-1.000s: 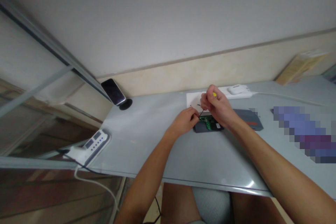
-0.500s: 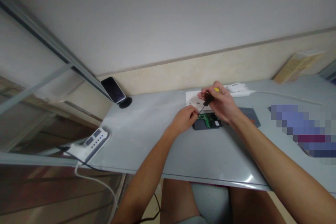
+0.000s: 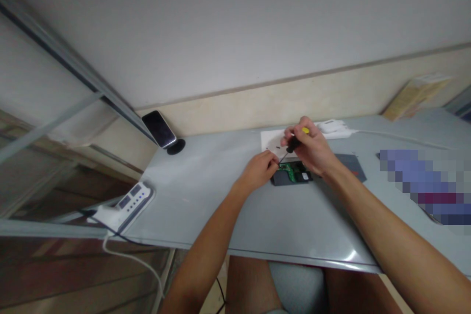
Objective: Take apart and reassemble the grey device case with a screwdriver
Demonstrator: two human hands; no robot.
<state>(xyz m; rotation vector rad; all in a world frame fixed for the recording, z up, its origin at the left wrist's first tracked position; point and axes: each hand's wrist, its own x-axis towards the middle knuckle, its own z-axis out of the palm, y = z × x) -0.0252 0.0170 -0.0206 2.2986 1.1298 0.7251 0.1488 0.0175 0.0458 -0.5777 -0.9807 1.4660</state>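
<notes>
My right hand (image 3: 309, 149) is closed around a small screwdriver (image 3: 293, 143) with a black grip and a yellow cap, its thin shaft slanting down to the left. The tip meets the near-left corner of a dark device (image 3: 292, 175) lying opened on the table, with a green circuit board showing inside. My left hand (image 3: 259, 169) is pinched at that same corner, fingertips right by the screwdriver tip; what it pinches is too small to make out.
A white sheet (image 3: 272, 140) lies behind the device, a white adapter with cable (image 3: 333, 126) at the back, and a dark cover (image 3: 351, 167) to the right. A phone on a stand (image 3: 162, 130) is far left, a power strip (image 3: 128, 201) at the left edge.
My right hand and the screwdriver have shifted slightly, the handle tilting more to the right. My left hand stays pinched at the device's corner.
</notes>
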